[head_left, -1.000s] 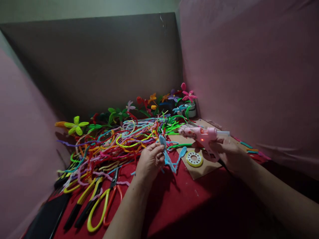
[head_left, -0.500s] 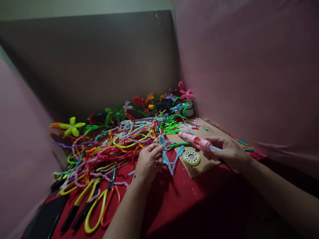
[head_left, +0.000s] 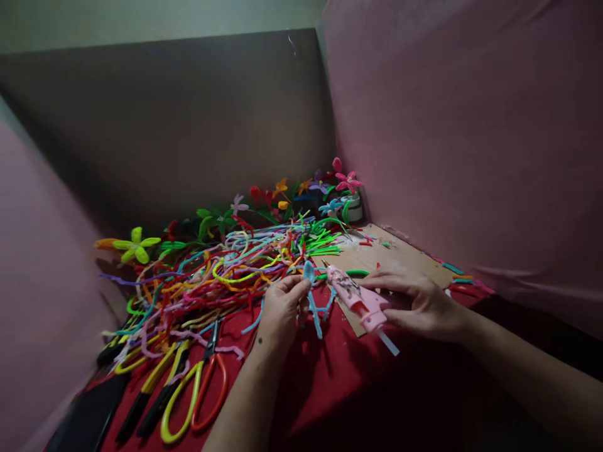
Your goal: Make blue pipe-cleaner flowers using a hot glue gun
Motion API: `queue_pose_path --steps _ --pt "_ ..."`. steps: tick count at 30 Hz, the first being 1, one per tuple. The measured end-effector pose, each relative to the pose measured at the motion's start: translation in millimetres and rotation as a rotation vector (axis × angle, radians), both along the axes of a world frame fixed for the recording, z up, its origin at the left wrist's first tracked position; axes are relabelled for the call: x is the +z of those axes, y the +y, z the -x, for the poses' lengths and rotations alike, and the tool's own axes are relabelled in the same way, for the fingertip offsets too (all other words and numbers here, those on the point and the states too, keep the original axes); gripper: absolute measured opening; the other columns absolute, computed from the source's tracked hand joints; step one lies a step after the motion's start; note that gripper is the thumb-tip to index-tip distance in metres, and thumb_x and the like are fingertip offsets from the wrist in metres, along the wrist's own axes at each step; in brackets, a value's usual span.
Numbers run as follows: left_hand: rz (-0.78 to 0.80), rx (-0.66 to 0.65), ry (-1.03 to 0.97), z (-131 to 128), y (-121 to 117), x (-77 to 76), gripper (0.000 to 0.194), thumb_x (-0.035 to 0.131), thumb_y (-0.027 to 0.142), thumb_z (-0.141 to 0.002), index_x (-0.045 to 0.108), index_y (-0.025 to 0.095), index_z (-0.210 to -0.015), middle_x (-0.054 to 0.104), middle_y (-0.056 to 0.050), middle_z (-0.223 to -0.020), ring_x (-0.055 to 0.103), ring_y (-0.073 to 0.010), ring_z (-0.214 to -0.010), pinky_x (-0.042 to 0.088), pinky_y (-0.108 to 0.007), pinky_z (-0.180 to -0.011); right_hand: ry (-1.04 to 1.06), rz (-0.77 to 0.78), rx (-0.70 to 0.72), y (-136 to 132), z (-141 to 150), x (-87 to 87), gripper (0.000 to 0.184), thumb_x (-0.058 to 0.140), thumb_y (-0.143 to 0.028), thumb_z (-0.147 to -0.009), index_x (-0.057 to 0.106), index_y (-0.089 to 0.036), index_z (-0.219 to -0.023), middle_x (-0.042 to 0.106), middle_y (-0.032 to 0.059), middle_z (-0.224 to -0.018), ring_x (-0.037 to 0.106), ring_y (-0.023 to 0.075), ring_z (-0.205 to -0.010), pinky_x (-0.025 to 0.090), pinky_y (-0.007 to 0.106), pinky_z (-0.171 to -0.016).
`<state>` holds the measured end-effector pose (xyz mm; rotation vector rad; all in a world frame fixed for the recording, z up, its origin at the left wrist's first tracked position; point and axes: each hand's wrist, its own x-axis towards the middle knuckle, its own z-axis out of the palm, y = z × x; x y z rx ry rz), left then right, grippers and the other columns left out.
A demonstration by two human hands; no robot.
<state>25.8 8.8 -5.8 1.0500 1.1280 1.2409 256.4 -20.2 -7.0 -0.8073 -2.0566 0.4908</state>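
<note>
Between the thumb and fingers of my left hand (head_left: 285, 307) is a light blue pipe-cleaner petal (head_left: 309, 272), its stem end pointing down. My right hand (head_left: 419, 301) grips a pink glue gun (head_left: 358, 298), whose metal nozzle points up and left towards the petal, a short gap apart. A clear glue stick (head_left: 387, 343) juts from the gun's rear. Just behind the left fingers, another light blue pipe-cleaner piece (head_left: 330, 306) lies on the red cloth, partly hidden by the gun. A green stem (head_left: 355, 274) lies beyond the gun.
Loose coloured pipe cleaners (head_left: 226, 270) are heaped at the left and centre. Scissors (head_left: 195, 389) and pliers (head_left: 155, 383) lie at the front left. Finished flowers such as a yellow-green one (head_left: 136, 246) line the back. A brown board (head_left: 400, 251) lies at the right.
My right hand has turned the glue gun, so its rear now points down towards me and its nozzle sits closer to the petal. The gun now covers the white-and-yellow tape roll.
</note>
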Motion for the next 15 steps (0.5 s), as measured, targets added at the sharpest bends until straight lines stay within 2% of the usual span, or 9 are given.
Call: queue_pose_path --steps 2,7,15 --pt "0.003 -0.003 -0.012 0.7 -0.5 -0.5 0.022 0.07 0.031 -0.062 0.055 0.015 -0.068 0.042 0.008 -0.039 0.033 -0.0033 -0.03 0.022 -0.015 -0.032 -0.008 -0.01 0.037 -0.6 2.7 -0.2 0.039 0.058 -0.01 -0.071 0.064 -0.014 -0.109 0.065 0.0118 -0.108 0.062 0.0199 -0.098 0.052 0.025 -0.079" --pt "0.005 -0.016 -0.061 2.5 0.4 -0.4 0.02 0.068 0.028 -0.063 0.053 0.015 -0.063 0.039 0.009 -0.038 0.032 -0.0031 -0.029 0.02 -0.015 -0.031 0.08 0.081 0.085 2.0 6.3 -8.4 0.037 0.063 -0.015 -0.071 0.064 -0.017 -0.109 0.066 0.0105 -0.106 0.062 0.02 -0.097 0.054 0.024 -0.076" --pt "0.0 -0.047 -0.044 3.1 0.9 -1.5 0.016 0.066 0.025 -0.064 0.054 0.015 -0.063 0.041 0.008 -0.037 0.033 -0.0038 -0.03 0.021 -0.016 -0.032 0.19 0.199 0.052 5.0 9.4 -11.5 0.037 0.069 -0.031 -0.07 0.066 -0.018 -0.105 0.066 0.0105 -0.107 0.063 0.022 -0.097 0.056 0.029 -0.077"
